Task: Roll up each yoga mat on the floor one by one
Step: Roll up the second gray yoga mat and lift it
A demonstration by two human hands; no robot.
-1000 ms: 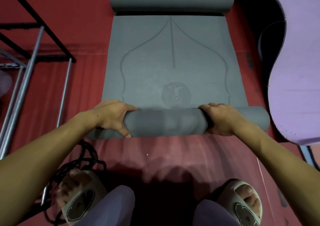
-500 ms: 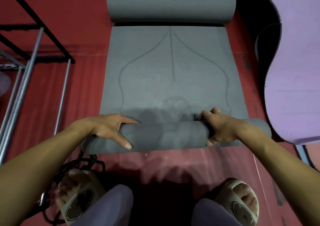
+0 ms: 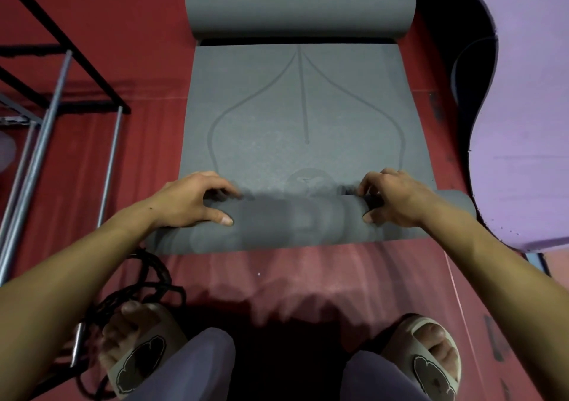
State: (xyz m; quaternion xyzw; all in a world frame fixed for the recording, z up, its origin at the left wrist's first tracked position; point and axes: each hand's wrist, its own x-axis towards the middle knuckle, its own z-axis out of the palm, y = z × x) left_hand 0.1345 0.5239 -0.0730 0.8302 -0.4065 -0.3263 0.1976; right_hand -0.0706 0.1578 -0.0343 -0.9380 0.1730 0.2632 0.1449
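At frame centre the grey yoga mat (image 3: 304, 129) is laid on the red floor (image 3: 138, 19), its near roll blurred and gripped by the left hand (image 3: 194, 200) and right hand (image 3: 391, 197), fingertips hidden behind the roll, while its far end is curled at top.

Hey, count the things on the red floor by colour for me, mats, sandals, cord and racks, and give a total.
Grey mat, rolled at both ends: 1
Purple mat: 1
Beige sandals: 2
Black cord, tangled: 1
Metal racks, one black and one silver: 2
Total: 7
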